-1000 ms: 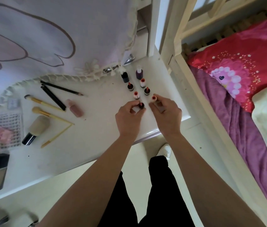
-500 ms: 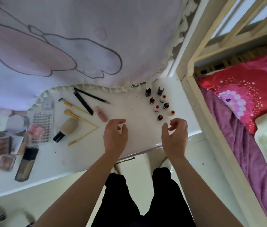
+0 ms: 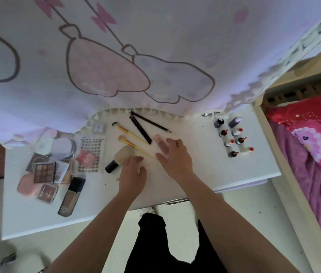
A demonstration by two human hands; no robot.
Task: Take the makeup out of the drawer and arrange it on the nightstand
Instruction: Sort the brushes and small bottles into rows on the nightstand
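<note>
the white nightstand top point(image 3: 205, 174) is seen from above, with the makeup laid out on it. compared with half a second ago, both hands have been moved to the left, away from the small dark and white bottles with red caps point(image 3: 232, 138), which are left standing in two short rows near the right edge. the left hand point(image 3: 133, 174) is now held at the thick beige-headed brush with a black handle point(image 3: 119, 159), with its fingers loosely bent and nothing pinched. whether the brush is touched cannot be told. the right hand point(image 3: 176, 161) is held over the pale pink tube point(image 3: 160, 143), with its fingers spread and nearly straight. two thin gold-handled brushes point(image 3: 134, 135) lie between the hands.
</note>
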